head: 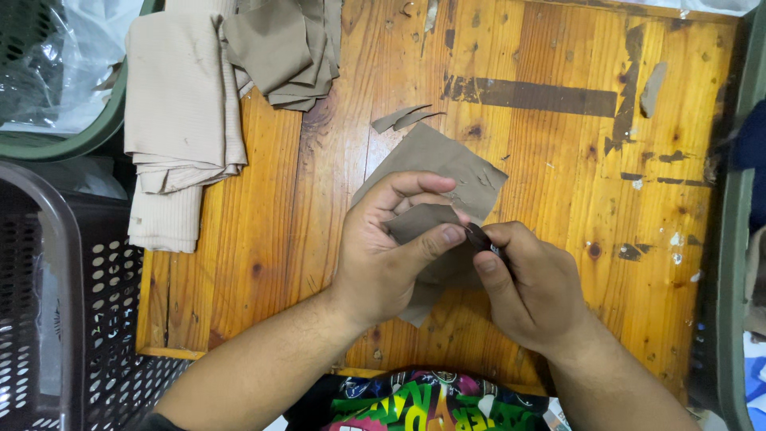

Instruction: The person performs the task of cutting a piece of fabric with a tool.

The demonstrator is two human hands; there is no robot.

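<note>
A small folded taupe patch (419,222) sits pinched in the left hand (383,255), thumb on top and fingers curled beneath, low on the middle of the wooden table (558,160). The right hand (531,287) meets it from the right, its thumb and forefinger clenched on a small dark tool (481,237) pressed to the patch's edge; what kind of tool it is cannot be told. Both hands rest over one larger taupe square (447,164) lying flat on the table, and part of that cloth or a further piece hangs below the left palm.

Just above the square lie two thin taupe scraps (403,118), touching each other. At the table's top left are two stacks of cloth: one pile of darker taupe pieces (283,48) and, beside it to the left, one pile of folded beige ribbed fabric (179,112) that overhangs the table's edge. The two piles touch at the top.

The table shows dark stains, one long dark strip (531,96) and white paint flecks near its right side.

Left of the table stands one black perforated basket (80,319), and above it one green tub (72,136) lined with clear plastic. A green rim (738,239) runs down the right edge. At the bottom, between the forearms, shows a brightly printed garment (423,407).
</note>
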